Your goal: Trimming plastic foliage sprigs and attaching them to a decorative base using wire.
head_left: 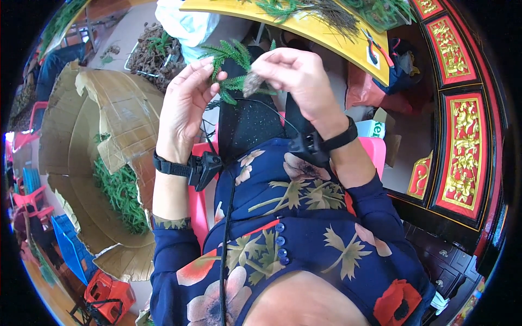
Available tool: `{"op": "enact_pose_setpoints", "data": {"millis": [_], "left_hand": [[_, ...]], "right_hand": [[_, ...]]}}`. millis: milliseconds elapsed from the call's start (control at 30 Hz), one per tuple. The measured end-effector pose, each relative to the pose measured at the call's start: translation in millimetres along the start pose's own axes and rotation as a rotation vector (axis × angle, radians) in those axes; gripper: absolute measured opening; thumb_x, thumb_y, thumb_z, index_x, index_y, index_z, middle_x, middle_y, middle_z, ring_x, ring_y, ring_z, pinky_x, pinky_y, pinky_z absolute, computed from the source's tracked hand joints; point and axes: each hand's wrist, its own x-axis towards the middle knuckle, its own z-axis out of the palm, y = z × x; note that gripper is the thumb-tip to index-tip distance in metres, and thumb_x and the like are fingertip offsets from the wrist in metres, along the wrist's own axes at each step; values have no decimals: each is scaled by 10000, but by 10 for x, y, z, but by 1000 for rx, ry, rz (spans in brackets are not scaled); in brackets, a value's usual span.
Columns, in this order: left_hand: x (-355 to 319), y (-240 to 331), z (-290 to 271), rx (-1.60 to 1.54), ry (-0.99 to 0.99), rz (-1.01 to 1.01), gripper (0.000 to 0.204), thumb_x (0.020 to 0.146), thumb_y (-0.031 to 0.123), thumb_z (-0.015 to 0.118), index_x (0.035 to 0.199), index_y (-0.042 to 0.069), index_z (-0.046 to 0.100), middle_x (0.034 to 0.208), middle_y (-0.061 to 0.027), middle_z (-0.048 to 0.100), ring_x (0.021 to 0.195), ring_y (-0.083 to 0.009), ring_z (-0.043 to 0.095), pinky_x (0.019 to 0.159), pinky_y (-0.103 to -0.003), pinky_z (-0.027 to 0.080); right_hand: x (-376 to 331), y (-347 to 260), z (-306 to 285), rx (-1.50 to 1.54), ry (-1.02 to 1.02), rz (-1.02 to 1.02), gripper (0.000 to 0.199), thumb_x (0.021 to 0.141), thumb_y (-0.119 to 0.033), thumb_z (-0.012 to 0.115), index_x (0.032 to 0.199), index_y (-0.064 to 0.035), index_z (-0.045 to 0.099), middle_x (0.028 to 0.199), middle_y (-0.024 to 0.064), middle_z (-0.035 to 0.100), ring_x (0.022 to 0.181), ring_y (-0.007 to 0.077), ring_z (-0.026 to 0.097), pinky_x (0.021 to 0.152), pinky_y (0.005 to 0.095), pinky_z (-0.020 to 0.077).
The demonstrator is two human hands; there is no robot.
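Observation:
In front of my lap I hold a green, feathery plant sprig (237, 56) up between both hands. My left hand (186, 96) is closed on the left side of the sprig, with thumb and fingertips at its leaves. On the other side, my right hand (302, 79) pinches a fuzzy grey-brown tuft (252, 85), which lies against the sprig. Whether the tuft is joined to the sprig I cannot tell. A black band sits on each of my wrists, and a thin black cable hangs between them.
A torn cardboard box (128, 108) with green sprigs (120, 190) inside stands at left. Ahead, a yellow table (239, 7) carries sprigs, brown stems and a red-handled tool (379, 50). A basket of brown clumps (155, 54) adjoins a white bag (187, 24). Carved red-and-gold panels (462, 152) line the right.

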Motion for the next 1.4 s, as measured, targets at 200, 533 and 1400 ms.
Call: {"op": "enact_pose_setpoints", "data": {"millis": [200, 533, 1400], "left_hand": [[-7, -43, 74, 74, 34, 54, 226, 860, 35, 613, 1083, -3, 615, 935, -58, 648, 809, -130, 632, 726, -216, 507], [-43, -42, 118, 204, 57, 159, 240, 806, -8, 659, 1045, 6, 630, 928, -31, 642, 778, -79, 592, 706, -198, 465], [-14, -80, 121, 91, 27, 153, 207, 889, 131, 603, 1060, 18, 628, 940, -25, 650, 814, -73, 575, 708, -210, 442]], "right_hand": [[23, -108, 349, -857, 224, -269, 124, 769, -144, 701, 815, -30, 695, 585, 37, 606, 500, 76, 531, 508, 234, 436], [51, -53, 344, -908, 242, -331, 110, 745, -162, 695, 781, -59, 701, 569, 60, 604, 483, 110, 553, 497, 251, 446], [88, -142, 328, -970, 189, -343, 121, 753, -168, 666, 759, -49, 688, 611, 97, 630, 522, 198, 609, 534, 295, 483]]}}
